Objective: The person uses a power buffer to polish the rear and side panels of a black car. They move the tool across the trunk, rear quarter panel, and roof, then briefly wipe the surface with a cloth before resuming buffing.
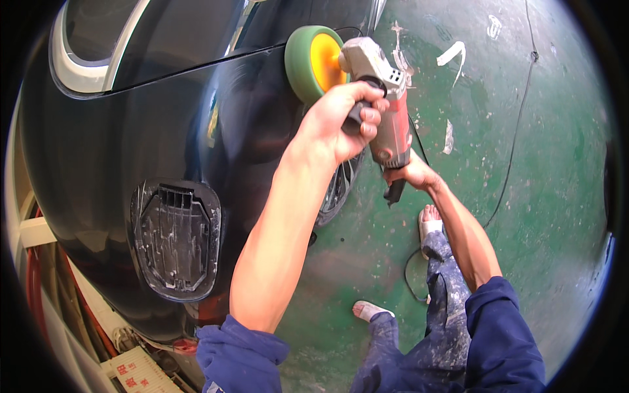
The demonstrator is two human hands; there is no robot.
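A red and grey power polisher [393, 124] is held in both hands beside a dark car body [252, 124]. My left hand [344, 118] is wrapped round its black side handle, close behind the head. Farther back, my right hand [416, 173] grips the black rear end of the tool. On the polisher's head sits a round foam pad [303, 65], green at the rim with a yellow backing. The pad's green face is turned to the car's side panel and looks to be against it; any gap is hidden.
An open fuel flap recess or dark oval cover [177, 239] shows on the car's near part. A wheel [337, 190] lies partly behind my left arm. Black cable [517, 131] runs over the green floor [544, 196]. A box with red print [141, 373] and red hoses [36, 281] are at lower left.
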